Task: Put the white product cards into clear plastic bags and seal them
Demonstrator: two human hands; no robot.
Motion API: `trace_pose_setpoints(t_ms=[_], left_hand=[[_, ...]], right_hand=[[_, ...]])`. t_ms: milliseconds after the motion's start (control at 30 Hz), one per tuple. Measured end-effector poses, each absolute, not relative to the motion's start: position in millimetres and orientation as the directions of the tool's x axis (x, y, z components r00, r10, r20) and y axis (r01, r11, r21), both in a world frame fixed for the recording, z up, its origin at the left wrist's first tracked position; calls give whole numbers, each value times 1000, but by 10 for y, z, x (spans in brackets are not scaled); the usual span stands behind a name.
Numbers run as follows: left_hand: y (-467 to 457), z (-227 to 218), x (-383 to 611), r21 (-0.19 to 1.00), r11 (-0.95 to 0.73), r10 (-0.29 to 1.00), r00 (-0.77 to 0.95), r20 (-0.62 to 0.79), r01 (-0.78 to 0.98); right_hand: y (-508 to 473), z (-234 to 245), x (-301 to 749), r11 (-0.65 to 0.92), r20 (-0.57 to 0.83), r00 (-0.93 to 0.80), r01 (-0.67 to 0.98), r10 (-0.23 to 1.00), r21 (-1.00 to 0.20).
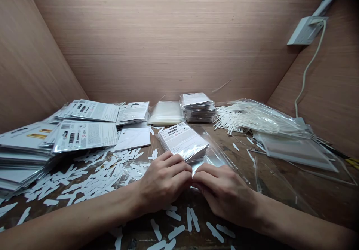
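Note:
My left hand and my right hand meet at the front middle of the table, knuckles up and fingers curled inward. Both are closed, pinching the near edge of a clear plastic bag; the fingertips are mostly hidden. On that bag, just beyond my hands, lies a stack of printed cards with black print and a barcode on top. White die-cut paper scraps are scattered on the tabletop in front of and below my hands.
Stacks of printed cards fill the left side, beside a heap of white scraps. A pile of clear bags and a card stack stand at the back. White strips and plastic sleeves lie right. A power socket hangs above.

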State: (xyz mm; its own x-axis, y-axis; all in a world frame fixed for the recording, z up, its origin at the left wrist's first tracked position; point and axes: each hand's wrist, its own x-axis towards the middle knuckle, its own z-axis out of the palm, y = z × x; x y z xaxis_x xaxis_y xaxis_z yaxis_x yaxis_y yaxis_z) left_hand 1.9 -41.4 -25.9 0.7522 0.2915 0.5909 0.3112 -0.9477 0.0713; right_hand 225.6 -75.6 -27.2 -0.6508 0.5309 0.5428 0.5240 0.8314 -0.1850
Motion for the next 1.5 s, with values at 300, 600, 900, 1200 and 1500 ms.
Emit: trace_pose_setpoints(t_ms=[300,600,900,1200,1500], left_hand=[[-424,-243,28,79,-939,311,728,611,335],[-437,-244,-11,70,-939,300,703,644,336],[-433,-222,0,97,-944,296,681,670,315],[-406,-257,84,48,-946,254,641,725,320],[-412,-281,72,69,-943,263,599,756,327]], right_hand=[[-734,-338,2228,815,543,-679,579,495,-20],[-660,-310,2277,832,556,-649,532,520,-157],[-670,-289,2289,819,550,-608,406,573,-405],[-676,-309,2206,778,479,-637,600,604,-184],[-698,-341,2247,766,492,-619,620,612,-172]])
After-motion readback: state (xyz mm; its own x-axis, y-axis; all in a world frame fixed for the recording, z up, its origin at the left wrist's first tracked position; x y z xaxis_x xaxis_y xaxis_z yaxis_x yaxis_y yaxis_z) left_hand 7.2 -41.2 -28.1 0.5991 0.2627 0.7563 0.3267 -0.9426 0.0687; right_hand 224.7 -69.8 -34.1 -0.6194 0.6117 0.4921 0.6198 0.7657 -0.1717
